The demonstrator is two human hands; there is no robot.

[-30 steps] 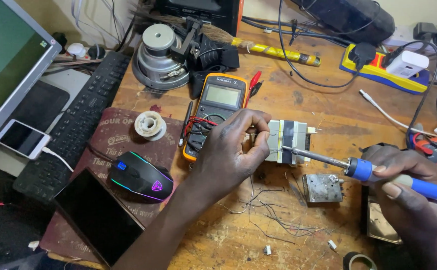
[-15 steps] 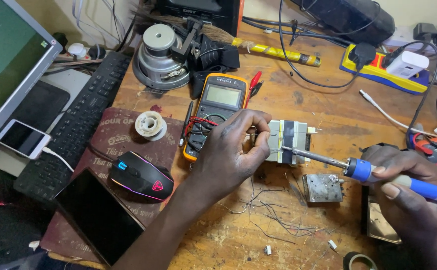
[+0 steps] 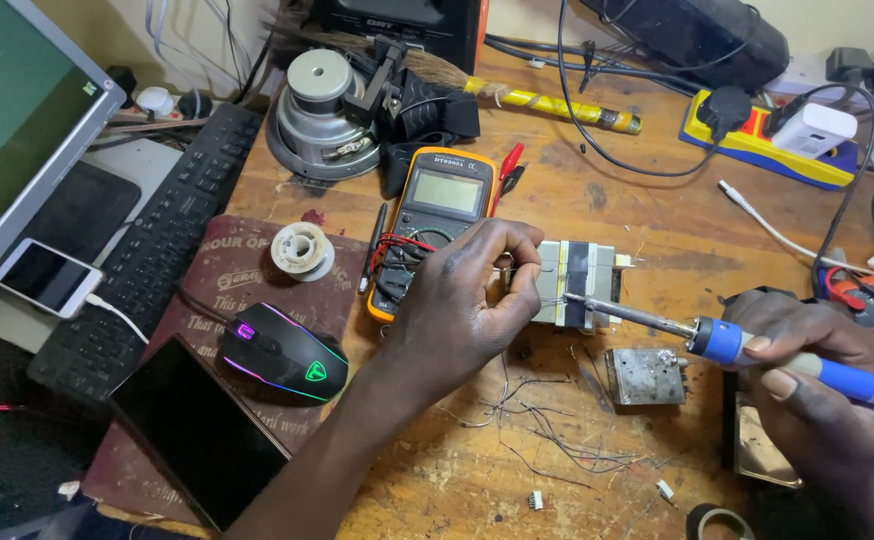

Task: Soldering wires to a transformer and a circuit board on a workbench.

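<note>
— What do we have in our hands?

— Our right hand (image 3: 817, 375) is closed around the blue handle of a soldering iron (image 3: 757, 350), and its metal tip reaches left to the near edge of the small transformer (image 3: 579, 282) standing on the wooden tabletop (image 3: 657, 210).

— And the left one?

— Our left hand (image 3: 462, 305) is curled, its fingertips pinched together right at the transformer's left side. We take it to be gripping a thin wire there, though the wire itself is too fine to make out clearly.

— Where does the transformer sit among the rest?

— Just right of the orange multimeter (image 3: 435, 225), whose red and black leads lie partly under our left hand. A small metal block (image 3: 645, 375) lies near, in front of the iron, and loose wire strands (image 3: 547, 430) are scattered on the wood beside it.

— What is off to the left?

— A black mouse with coloured lights (image 3: 282, 352) rests on a dark red pad (image 3: 227, 290), with a spool of solder (image 3: 302, 250) behind it, a black keyboard (image 3: 147, 270), a white phone (image 3: 45, 277) and a dark tablet (image 3: 197, 430). A yellow power strip (image 3: 757, 140) lies at the far right.
</note>
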